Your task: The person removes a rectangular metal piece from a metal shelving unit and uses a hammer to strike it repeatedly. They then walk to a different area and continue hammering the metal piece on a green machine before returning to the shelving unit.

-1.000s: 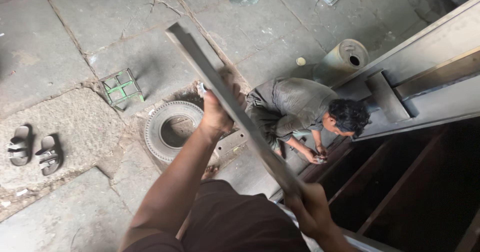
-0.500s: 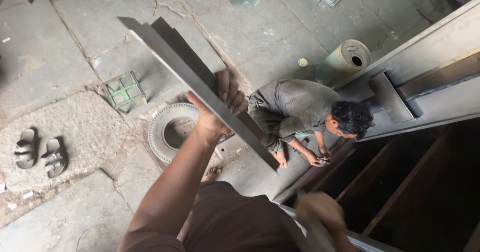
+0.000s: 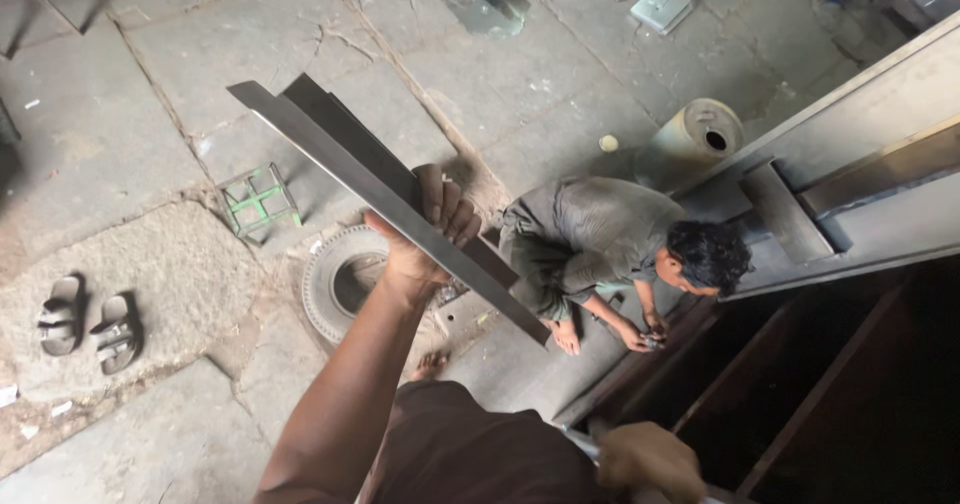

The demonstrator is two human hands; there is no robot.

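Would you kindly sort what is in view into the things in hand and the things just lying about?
In hand:
- long metal angle bar, gripped by the left hand
- right hand, closed on something I cannot make out

Lying about:
- pair of sandals
- tyre
- small green frame
- drum
- a crouching person

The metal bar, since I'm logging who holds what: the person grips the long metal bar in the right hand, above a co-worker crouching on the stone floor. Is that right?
Not quite. In the head view the left hand grips the long metal bar, not the right hand, which is low by the frame's bottom edge, off the bar. The co-worker does crouch on the stone floor below.
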